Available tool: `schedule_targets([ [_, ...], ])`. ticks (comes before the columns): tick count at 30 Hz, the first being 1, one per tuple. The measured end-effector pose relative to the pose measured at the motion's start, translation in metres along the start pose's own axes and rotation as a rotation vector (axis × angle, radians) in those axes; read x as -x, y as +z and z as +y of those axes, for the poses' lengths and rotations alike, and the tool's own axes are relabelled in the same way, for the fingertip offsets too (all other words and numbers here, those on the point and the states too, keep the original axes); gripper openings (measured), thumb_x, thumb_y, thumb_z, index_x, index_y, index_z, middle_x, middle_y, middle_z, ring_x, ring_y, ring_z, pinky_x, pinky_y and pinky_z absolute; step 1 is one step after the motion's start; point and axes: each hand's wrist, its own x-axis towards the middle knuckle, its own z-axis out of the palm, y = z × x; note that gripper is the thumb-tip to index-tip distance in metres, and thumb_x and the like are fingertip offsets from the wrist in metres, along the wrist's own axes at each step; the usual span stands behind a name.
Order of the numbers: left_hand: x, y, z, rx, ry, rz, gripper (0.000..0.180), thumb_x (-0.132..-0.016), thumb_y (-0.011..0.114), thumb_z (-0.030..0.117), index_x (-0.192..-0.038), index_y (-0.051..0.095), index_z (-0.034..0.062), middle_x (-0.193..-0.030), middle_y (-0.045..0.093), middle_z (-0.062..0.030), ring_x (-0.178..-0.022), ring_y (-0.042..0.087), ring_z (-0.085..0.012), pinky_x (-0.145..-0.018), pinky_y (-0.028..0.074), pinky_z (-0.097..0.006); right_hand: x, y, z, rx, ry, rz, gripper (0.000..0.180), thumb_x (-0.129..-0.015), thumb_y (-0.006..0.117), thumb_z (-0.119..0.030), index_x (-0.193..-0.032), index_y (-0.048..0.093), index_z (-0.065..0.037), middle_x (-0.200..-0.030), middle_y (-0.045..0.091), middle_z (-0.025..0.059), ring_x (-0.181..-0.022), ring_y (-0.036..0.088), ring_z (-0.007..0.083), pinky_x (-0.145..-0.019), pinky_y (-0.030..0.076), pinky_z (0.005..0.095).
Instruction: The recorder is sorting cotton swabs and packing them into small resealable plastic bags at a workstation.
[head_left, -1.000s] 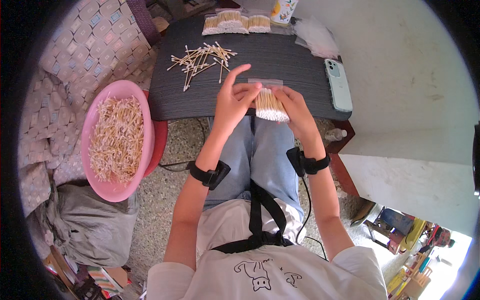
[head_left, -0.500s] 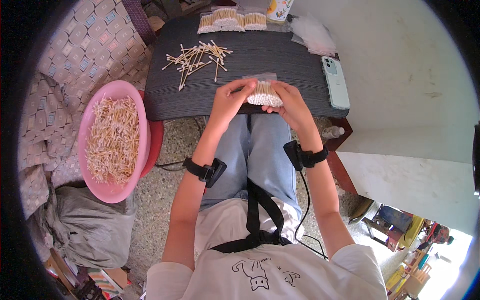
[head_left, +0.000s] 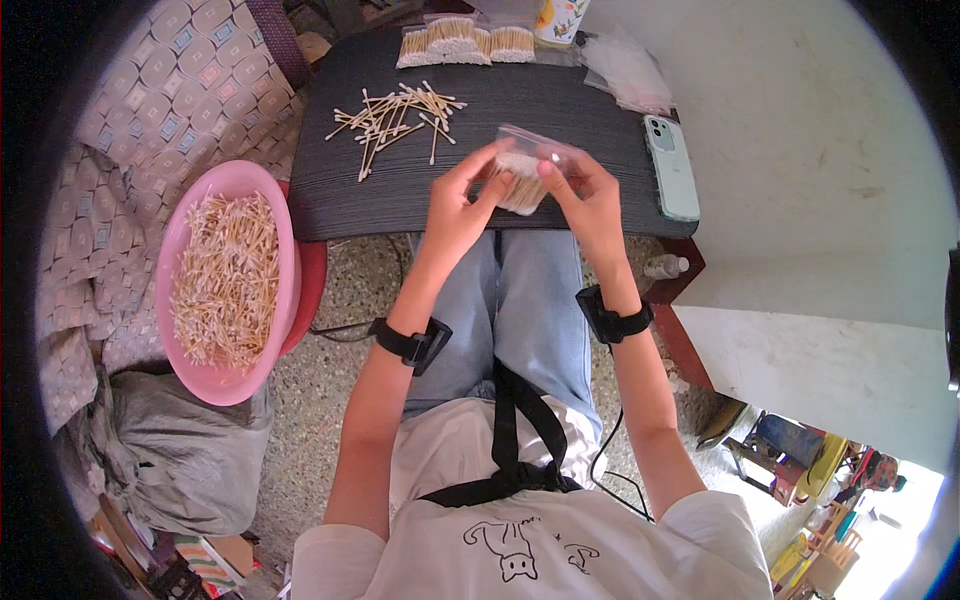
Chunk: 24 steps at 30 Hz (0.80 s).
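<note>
A clear zip bag packed with cotton swabs (head_left: 522, 188) is held between both my hands over the near edge of the dark table. My left hand (head_left: 465, 195) grips its left side, thumb on the front. On the right side my right hand (head_left: 588, 196) pinches it, thumb near the upper part. The bag's clear top flap stands up above the swabs. Loose cotton swabs (head_left: 395, 122) lie scattered on the table beyond my left hand. Several filled swab bags (head_left: 452, 40) are piled along the far edge.
A pink basin (head_left: 286, 290) full of swabs stands at the left on a red support. On the table's right are a pale phone (head_left: 672, 168) and a stack of empty clear bags (head_left: 630, 72). A patterned cup (head_left: 558, 20) stands at the back. A wall rises on the right.
The bag has been tilted, so its clear flap now shows at the top and the swabs' lengths face me. My right fingers have moved up its side.
</note>
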Motion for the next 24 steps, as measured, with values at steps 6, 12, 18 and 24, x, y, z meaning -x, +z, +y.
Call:
schedule_targets([
  [6,0.000,0.005,0.001,-0.503,0.319,0.092,0.040,-0.085,0.058,0.003,-0.124,0.051,0.0053,-0.117,0.061,-0.0098,-0.106,0.059,-0.0252,-0.092,0.043,-0.035,0.002,-0.014,-0.003,-0.055,0.215,0.171,0.019,-0.088,0.062,-0.013,-0.099,0.061,0.003,-0.079,0.065,0.0083,-0.059,0.059,0.0092,-0.051,0.047,0.0226],
  [12,0.000,-0.015,-0.008,-0.759,0.390,0.146,0.033,-0.078,0.060,0.001,-0.110,0.057,0.0053,-0.115,0.059,-0.0104,-0.111,0.053,-0.0306,-0.095,0.040,-0.043,0.004,-0.036,0.002,0.113,0.375,0.175,0.023,-0.087,0.063,-0.017,-0.093,0.058,0.005,-0.073,0.065,0.0092,-0.064,0.064,0.0161,-0.056,0.053,0.0280],
  [18,-0.007,-0.044,-0.007,-0.946,0.324,0.198,0.032,-0.077,0.059,0.003,-0.110,0.056,0.0036,-0.115,0.055,-0.0136,-0.117,0.048,-0.0337,-0.103,0.034,-0.046,-0.010,-0.013,-0.041,1.076,0.105,0.117,0.029,-0.081,0.067,-0.029,-0.087,0.061,-0.001,-0.076,0.064,0.0207,-0.073,0.065,0.0348,-0.062,0.052,0.0419],
  [24,-0.005,-0.062,-0.019,-0.760,0.186,0.419,0.030,-0.087,0.043,-0.001,-0.116,0.051,-0.0009,-0.113,0.056,-0.0204,-0.107,0.053,-0.0363,-0.092,0.040,-0.041,-0.044,0.078,-0.013,0.915,-0.180,-0.184,0.045,-0.076,0.072,-0.033,-0.097,0.059,0.004,-0.088,0.060,0.0223,-0.085,0.060,0.0381,-0.071,0.049,0.0427],
])
